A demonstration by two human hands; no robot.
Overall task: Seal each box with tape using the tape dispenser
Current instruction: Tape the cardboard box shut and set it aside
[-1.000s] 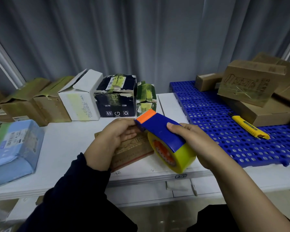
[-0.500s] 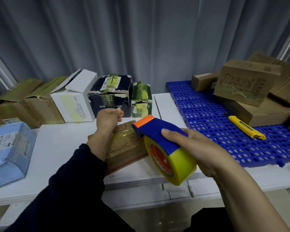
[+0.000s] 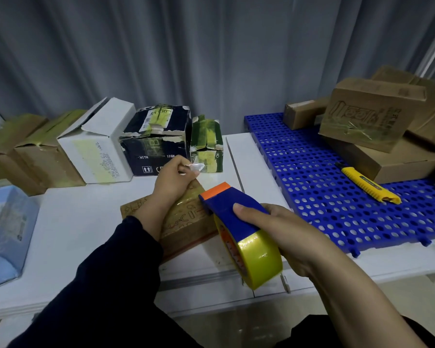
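Note:
A flat brown cardboard box (image 3: 183, 222) lies on the white table (image 3: 81, 222) in front of me, with glossy tape across its top. My left hand (image 3: 172, 178) hovers over the box's far end and pinches the free end of clear tape (image 3: 197, 168). My right hand (image 3: 281, 229) grips the blue tape dispenser (image 3: 232, 213) with an orange tip and a yellow tape roll (image 3: 256, 257), held just right of the box above the table's front edge.
Several taped boxes line the back: brown boxes (image 3: 28, 149), a white box (image 3: 98, 144), a dark box (image 3: 156, 139), a small green box (image 3: 206, 149). A blue parcel (image 3: 3, 234) lies at left. A blue perforated mat (image 3: 324, 192) at right carries brown boxes (image 3: 372, 114) and a yellow utility knife (image 3: 367, 185).
My left hand left the dispenser's tip and moved away from me toward the box's far end, drawing the tape out over the box. The dispenser stayed in my right hand, tilted slightly.

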